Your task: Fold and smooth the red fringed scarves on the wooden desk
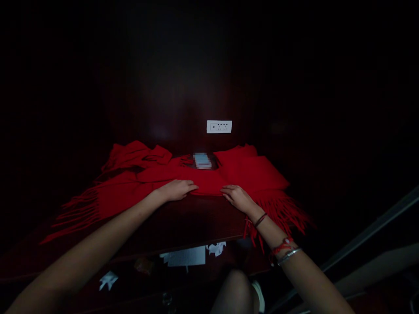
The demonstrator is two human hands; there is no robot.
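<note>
A red fringed scarf [209, 181] lies spread in loose folds across the dark wooden surface. My left hand [178, 189] rests on its front edge, fingers stretched toward the right. Facing it, my right hand [238, 198] touches the same edge with its fingers extended and slightly apart. A strip of scarf runs between the two hands. Bunched cloth lies at the far left, while flatter layers lie at the right. Fringes hang out at both ends, some over the front edge on the right. The undersides of my fingers are hidden.
Behind the scarf lies a small pixelated pale item [202, 160]. A white socket plate [219, 127] is on the dark back wall. Below the surface edge are papers [187, 256] and crumpled white scraps [216, 249]. My knee [235, 290] is beneath. Surroundings are very dark.
</note>
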